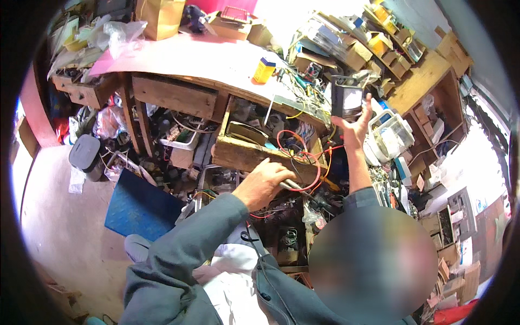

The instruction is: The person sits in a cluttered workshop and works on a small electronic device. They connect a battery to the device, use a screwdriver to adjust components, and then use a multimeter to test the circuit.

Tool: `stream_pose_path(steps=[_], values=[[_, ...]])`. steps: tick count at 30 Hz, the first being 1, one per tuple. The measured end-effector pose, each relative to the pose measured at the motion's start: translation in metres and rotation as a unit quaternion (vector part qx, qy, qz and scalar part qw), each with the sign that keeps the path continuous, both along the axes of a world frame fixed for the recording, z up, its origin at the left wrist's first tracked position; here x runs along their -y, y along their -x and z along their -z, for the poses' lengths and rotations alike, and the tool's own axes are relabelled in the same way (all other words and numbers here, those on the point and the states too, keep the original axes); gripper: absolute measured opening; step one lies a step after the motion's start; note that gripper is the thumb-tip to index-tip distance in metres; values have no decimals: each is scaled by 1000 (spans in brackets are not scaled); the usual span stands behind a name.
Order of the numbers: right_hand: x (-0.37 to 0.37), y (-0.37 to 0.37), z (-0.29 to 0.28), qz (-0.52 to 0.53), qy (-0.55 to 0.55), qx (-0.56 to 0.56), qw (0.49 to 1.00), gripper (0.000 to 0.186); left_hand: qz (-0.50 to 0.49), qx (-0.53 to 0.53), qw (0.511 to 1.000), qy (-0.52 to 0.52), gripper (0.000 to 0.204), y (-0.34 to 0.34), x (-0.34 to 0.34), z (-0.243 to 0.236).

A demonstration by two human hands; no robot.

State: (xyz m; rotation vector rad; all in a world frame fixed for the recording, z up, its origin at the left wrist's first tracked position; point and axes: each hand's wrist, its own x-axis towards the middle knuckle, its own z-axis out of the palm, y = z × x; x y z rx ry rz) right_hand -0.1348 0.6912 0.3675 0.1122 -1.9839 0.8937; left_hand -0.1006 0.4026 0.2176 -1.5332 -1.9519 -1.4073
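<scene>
Crowded workbench (189,60), left hand (264,181) gripping a slim grey tool (287,185), right hand (355,128) holding a black-framed device (347,101), hands apart.

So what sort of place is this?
Probably a repair workshop, perhaps for electronics: a cluttered open wooden drawer, looped red wire and tangled cables heaped on the table.

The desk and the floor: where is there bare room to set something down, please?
Free: the desk between paper bag and yellow box; the floor left of the blue sheet. Crowded: the desk right of the yellow box, under wires, and the open drawer.
</scene>
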Motion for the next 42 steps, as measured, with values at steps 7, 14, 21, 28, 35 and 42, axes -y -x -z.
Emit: stream_pose_path(steps=[7,14,21,28,35,42], values=[[-5,56,0,255,-49,89,962,121,17,162,981,109,27,-42,49,8],[-38,107,-62,351,71,142,923,120,36,218,966,136,29,-66,66,-7],[-24,127,-45,368,130,168,905,120,12,332,940,73,29,-85,107,16],[-18,106,-30,323,246,8,914,119,44,405,913,-6,20,-99,124,13],[-25,36,-13,-221,300,85,924,85,17,358,933,-31,19,-88,145,-8],[56,-3,-10,-391,115,326,853,91,71,358,930,50,23,-89,164,-6]])
